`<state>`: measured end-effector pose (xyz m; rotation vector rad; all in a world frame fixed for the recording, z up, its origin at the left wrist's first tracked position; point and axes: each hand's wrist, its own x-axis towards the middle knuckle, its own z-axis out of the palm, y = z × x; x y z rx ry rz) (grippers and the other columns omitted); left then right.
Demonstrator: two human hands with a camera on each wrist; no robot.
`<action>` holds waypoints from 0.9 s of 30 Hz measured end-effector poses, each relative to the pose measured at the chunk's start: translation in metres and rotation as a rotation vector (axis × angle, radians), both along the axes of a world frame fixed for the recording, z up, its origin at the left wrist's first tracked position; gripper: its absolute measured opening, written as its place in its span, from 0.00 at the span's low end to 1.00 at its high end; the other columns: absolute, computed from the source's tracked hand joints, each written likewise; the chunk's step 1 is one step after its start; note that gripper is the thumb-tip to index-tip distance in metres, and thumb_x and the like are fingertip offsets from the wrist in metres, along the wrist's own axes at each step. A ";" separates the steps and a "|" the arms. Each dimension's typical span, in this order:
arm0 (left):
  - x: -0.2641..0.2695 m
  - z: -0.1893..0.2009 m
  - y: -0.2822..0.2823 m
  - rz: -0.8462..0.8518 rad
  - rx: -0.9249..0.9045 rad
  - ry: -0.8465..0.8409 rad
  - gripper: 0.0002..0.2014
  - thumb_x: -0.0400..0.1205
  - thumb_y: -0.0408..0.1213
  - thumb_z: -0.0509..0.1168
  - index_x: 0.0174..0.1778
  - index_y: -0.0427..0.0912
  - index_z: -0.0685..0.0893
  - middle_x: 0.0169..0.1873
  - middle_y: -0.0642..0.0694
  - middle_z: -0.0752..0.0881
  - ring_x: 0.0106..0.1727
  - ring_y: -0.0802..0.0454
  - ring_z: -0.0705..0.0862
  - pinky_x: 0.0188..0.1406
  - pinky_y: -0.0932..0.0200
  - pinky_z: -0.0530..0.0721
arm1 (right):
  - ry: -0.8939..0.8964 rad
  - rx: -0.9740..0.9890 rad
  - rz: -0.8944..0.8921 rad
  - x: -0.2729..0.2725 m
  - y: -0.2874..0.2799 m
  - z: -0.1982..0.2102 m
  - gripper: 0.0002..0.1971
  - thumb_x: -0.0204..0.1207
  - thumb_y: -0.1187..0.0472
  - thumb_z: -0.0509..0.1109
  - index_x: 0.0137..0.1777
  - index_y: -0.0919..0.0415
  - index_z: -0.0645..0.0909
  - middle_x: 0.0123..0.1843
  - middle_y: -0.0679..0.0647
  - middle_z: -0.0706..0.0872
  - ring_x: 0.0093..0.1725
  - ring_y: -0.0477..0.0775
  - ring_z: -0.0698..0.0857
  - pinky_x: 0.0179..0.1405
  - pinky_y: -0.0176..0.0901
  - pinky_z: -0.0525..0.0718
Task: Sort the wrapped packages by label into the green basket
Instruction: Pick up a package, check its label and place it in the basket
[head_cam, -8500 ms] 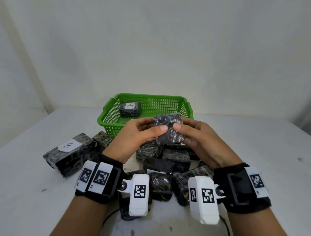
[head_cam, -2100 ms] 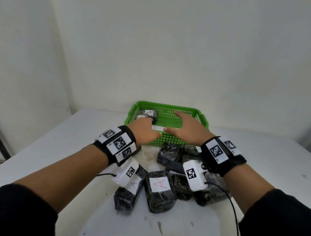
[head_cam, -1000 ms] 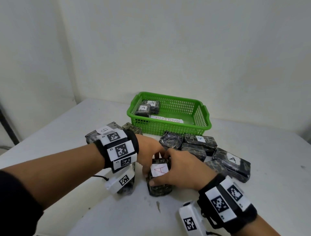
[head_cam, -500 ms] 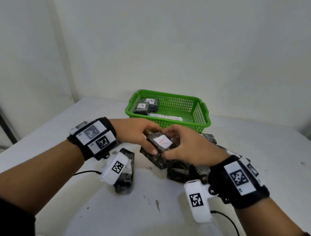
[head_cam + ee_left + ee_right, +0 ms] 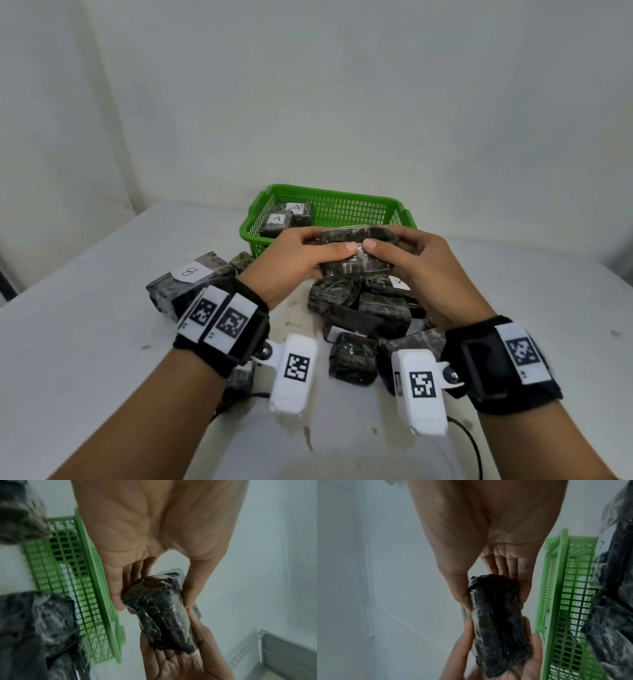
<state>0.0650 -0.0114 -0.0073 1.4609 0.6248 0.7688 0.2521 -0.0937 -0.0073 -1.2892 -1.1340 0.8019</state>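
Observation:
Both hands hold one dark plastic-wrapped package (image 5: pixel 356 251) in the air, just in front of the green basket (image 5: pixel 363 209). My left hand (image 5: pixel 301 260) grips its left end, thumb on the near face. My right hand (image 5: pixel 414 263) grips its right end the same way. No label shows on the faces turned to me. The left wrist view shows the package (image 5: pixel 163 614) pinched between thumb and fingers, and the right wrist view shows the package (image 5: pixel 498 615) held likewise. Two packages marked A (image 5: pixel 279 221) lie in the basket's left part.
Several wrapped packages (image 5: pixel 373 315) lie heaped on the white table (image 5: pixel 85 342) under the hands. One marked B (image 5: pixel 188 281) lies at the left. A cable (image 5: pixel 472 445) runs near the table's front. A white wall stands behind the basket.
The package has been lifted higher and turned, so its red A label no longer faces me. Both hands have moved with it toward the basket.

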 end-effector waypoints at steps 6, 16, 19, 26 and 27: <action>0.037 -0.004 0.001 0.053 -0.011 -0.038 0.37 0.61 0.51 0.85 0.62 0.33 0.88 0.57 0.38 0.92 0.61 0.40 0.91 0.66 0.36 0.85 | 0.096 -0.034 0.068 0.035 -0.003 0.002 0.34 0.61 0.55 0.84 0.67 0.69 0.86 0.60 0.62 0.94 0.59 0.60 0.93 0.63 0.50 0.90; 0.078 -0.008 0.000 0.080 -0.086 -0.134 0.14 0.80 0.34 0.75 0.57 0.29 0.88 0.57 0.32 0.91 0.55 0.41 0.91 0.55 0.48 0.91 | 0.206 0.008 0.038 0.068 -0.004 -0.006 0.28 0.66 0.57 0.81 0.65 0.71 0.86 0.62 0.65 0.93 0.61 0.60 0.93 0.59 0.44 0.92; 0.084 -0.011 0.000 0.040 -0.150 -0.162 0.15 0.82 0.32 0.72 0.61 0.27 0.86 0.59 0.32 0.90 0.53 0.45 0.90 0.53 0.54 0.91 | 0.205 0.025 0.010 0.073 -0.003 -0.012 0.26 0.69 0.58 0.81 0.65 0.72 0.86 0.61 0.65 0.94 0.63 0.62 0.92 0.63 0.48 0.91; 0.086 -0.028 0.002 0.033 -0.135 -0.161 0.19 0.77 0.32 0.77 0.62 0.29 0.86 0.57 0.34 0.91 0.59 0.39 0.91 0.63 0.42 0.87 | 0.189 0.009 0.006 0.070 0.001 -0.025 0.27 0.65 0.53 0.82 0.62 0.67 0.89 0.55 0.59 0.96 0.57 0.57 0.94 0.58 0.46 0.91; 0.087 -0.030 0.001 0.013 -0.144 -0.162 0.20 0.77 0.33 0.76 0.63 0.29 0.86 0.59 0.34 0.91 0.62 0.38 0.90 0.65 0.42 0.86 | 0.182 0.011 -0.005 0.070 0.002 -0.026 0.27 0.64 0.52 0.83 0.61 0.67 0.90 0.55 0.60 0.96 0.56 0.58 0.94 0.58 0.48 0.91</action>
